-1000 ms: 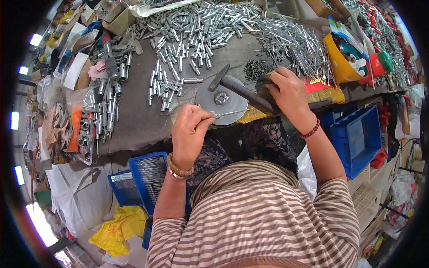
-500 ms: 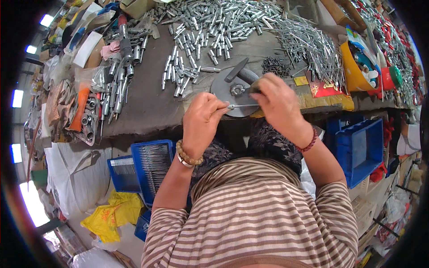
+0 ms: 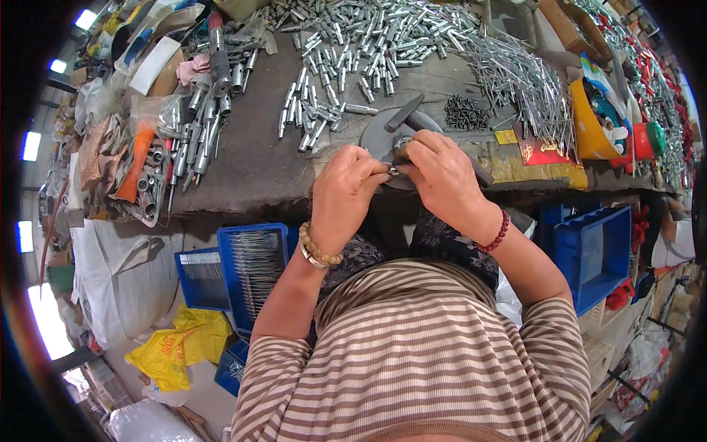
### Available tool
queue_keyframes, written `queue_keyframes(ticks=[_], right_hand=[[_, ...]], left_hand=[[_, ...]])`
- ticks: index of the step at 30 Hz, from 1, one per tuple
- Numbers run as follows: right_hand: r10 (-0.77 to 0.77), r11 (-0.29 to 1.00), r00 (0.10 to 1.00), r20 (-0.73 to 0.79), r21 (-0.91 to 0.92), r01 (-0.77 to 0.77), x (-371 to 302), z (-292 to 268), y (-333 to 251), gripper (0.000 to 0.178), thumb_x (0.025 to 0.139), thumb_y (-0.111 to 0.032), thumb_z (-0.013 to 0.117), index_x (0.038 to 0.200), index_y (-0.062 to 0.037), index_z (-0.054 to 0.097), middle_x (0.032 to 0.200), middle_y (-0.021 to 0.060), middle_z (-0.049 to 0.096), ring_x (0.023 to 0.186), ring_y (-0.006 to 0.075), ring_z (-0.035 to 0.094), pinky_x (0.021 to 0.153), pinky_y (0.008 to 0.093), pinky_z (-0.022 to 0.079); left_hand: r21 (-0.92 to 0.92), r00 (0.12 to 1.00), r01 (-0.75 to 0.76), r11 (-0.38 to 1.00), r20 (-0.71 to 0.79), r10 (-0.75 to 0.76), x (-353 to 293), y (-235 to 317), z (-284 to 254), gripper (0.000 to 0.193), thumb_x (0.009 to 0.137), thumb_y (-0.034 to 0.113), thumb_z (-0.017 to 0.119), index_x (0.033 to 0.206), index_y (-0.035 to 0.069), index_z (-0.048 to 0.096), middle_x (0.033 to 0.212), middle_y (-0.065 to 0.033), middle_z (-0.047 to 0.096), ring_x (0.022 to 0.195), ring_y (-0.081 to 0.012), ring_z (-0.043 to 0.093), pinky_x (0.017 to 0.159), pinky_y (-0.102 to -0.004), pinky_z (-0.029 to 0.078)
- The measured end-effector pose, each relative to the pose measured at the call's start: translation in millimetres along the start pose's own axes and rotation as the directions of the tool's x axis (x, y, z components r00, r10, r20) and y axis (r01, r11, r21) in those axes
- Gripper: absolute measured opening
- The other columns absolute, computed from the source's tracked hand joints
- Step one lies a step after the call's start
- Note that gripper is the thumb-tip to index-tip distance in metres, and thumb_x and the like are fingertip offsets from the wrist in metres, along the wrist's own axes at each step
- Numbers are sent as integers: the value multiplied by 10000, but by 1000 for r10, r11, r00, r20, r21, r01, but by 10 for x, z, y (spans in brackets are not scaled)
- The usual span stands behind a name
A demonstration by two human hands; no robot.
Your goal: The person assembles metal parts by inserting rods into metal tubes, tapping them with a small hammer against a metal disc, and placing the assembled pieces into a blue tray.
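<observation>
My left hand point(image 3: 345, 193) and my right hand point(image 3: 440, 178) meet over the near edge of the dark workbench point(image 3: 250, 158), fingertips pinched together on a small metal part point(image 3: 395, 171). Just beyond them lies a round grey metal disc point(image 3: 375, 134) with a hammer point(image 3: 412, 121) resting across it. Its handle runs under my right hand. Loose silver metal sleeves point(image 3: 317, 118) lie scattered to the left of the disc.
A big heap of silver tubes point(image 3: 383, 33) and thin rods point(image 3: 523, 74) covers the far bench. Small dark screws point(image 3: 465, 114) lie right of the disc. Blue bins point(image 3: 254, 269) point(image 3: 593, 250) sit below the bench edge. Tools and bags point(image 3: 147, 162) crowd the left.
My right hand left the hammer area and came to meet the left hand; both now pinch the small part together in front of the disc.
</observation>
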State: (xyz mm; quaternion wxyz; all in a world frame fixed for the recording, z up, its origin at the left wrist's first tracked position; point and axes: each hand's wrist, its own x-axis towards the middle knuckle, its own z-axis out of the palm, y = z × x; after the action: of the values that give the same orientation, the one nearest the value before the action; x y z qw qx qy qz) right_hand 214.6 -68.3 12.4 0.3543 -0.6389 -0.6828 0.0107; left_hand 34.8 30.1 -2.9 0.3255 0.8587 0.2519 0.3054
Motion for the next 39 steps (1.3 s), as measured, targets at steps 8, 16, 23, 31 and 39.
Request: queue_keyframes(ticks=[8,16,23,31,39], right_hand=[[-60,991,998,-4,-119,59,-5,15,-45,172,837,-42,687,980,-52,593,1002,110,568,975,324,594,861,437,492],[-70,977,997,33,-199,75,-34,-22,-70,175,847,-92,718,991,-66,622,1005,94,582,988,302,602,862,416,492],[202,905,979,-15,-380,-193,-198,-293,227,314,864,-96,747,1167,-60,676,996,107,627,991,321,644,849,442,519],[267,964,962,-49,26,-266,-430,-544,-101,282,895,-18,695,1176,-37,686,962,142,604,836,366,658,711,455,537],[99,979,995,-4,-178,-98,-612,-450,-222,304,820,-4,705,1114,-70,745,971,99,616,678,287,663,585,391,547]], left_hand=[[-8,1000,12,1000,-8,-12,-3,6,1,92,861,18,760,943,14,719,960,-95,637,895,-271,647,783,-357,513],[10,998,-37,999,-51,37,12,-31,35,112,824,32,781,923,42,730,931,-84,655,877,-296,672,764,-410,532],[-37,1000,18,999,1,-18,1,-2,12,109,850,9,787,952,7,747,934,-82,630,881,-254,643,764,-349,510],[-79,1000,30,996,7,-29,15,-35,16,119,852,13,795,963,3,753,924,-84,627,848,-237,637,739,-335,509],[-45,1000,-26,999,11,27,28,-105,38,145,844,-13,786,982,3,745,923,-86,631,840,-243,640,733,-342,512]])
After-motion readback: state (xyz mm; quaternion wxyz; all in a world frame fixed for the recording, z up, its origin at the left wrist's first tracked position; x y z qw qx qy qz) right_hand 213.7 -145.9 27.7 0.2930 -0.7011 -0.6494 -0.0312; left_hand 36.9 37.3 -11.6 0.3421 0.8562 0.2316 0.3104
